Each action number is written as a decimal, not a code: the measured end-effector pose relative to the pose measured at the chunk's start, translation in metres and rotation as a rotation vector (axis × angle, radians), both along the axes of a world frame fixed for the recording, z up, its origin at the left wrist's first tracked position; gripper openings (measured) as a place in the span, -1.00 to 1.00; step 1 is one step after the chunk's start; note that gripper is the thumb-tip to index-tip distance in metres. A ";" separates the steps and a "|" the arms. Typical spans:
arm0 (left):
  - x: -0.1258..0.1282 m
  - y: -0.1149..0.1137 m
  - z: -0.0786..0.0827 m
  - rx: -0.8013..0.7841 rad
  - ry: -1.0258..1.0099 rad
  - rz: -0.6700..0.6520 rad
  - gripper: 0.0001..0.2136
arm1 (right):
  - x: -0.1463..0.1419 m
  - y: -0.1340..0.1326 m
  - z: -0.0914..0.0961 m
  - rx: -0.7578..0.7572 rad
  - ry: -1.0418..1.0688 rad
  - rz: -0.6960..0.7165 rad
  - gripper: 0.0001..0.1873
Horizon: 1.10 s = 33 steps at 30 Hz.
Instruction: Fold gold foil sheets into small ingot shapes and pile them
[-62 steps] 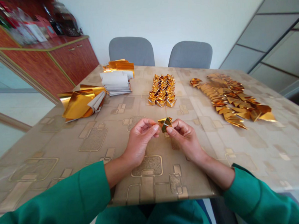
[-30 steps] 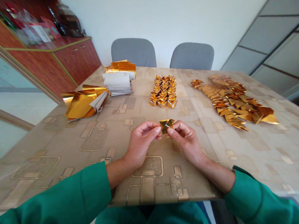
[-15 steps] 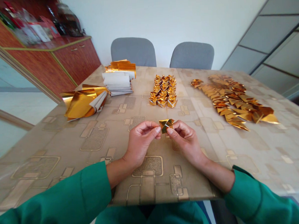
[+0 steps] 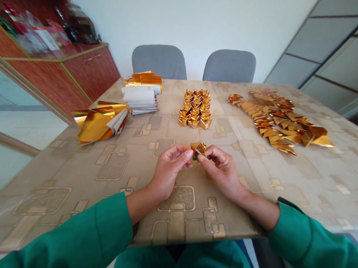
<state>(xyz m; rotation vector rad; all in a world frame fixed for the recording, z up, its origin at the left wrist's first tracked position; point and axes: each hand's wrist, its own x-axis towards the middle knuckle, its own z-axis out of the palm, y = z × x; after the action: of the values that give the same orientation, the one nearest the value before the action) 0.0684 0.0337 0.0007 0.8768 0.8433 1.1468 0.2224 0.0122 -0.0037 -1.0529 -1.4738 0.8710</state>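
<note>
A small folded piece of gold foil paper [image 4: 198,149] is held between my two hands above the near middle of the table. My left hand [image 4: 174,166] pinches its left edge between thumb and fingertips. On the other side, my right hand [image 4: 221,167] grips it, the thumb pressed on its lower front. White creases show across the foil's face. Straight beyond my hands stand rows of folded gold paper ingots [image 4: 195,108], packed closely together. To the right lies a spread pile of flat folded gold pieces [image 4: 282,118].
At the left are loose gold foil sheets [image 4: 96,124] and a stack of white-backed paper [image 4: 139,99]. The patterned tablecloth [image 4: 114,165] covers the table. Two grey chairs [image 4: 158,61] stand at the far side, and a red-brown cabinet [image 4: 87,72] is beyond the left edge.
The folded gold foil has turned slightly in my fingers, and my right thumb has shifted a little to the left across it. The piles on the table stay as they were.
</note>
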 end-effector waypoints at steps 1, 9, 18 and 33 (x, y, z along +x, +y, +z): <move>0.000 0.001 0.000 -0.032 -0.005 -0.015 -0.78 | 0.000 -0.001 0.001 0.005 -0.018 -0.001 -0.75; -0.005 0.006 0.002 -0.229 -0.131 -0.316 -0.78 | 0.010 0.005 0.006 -0.289 0.223 0.176 -0.55; -0.008 0.009 -0.001 -0.278 -0.140 -0.419 -0.80 | 0.016 0.004 0.009 -0.606 0.418 0.364 -0.57; -0.011 0.004 0.004 -0.331 -0.225 -0.628 -0.72 | 0.021 0.000 0.018 -0.770 0.587 0.547 -0.62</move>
<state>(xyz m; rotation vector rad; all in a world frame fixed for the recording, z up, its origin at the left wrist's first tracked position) 0.0570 0.0375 0.0045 0.6508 0.4949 0.5217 0.2434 0.0127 0.0139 -0.7921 -0.9166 2.0494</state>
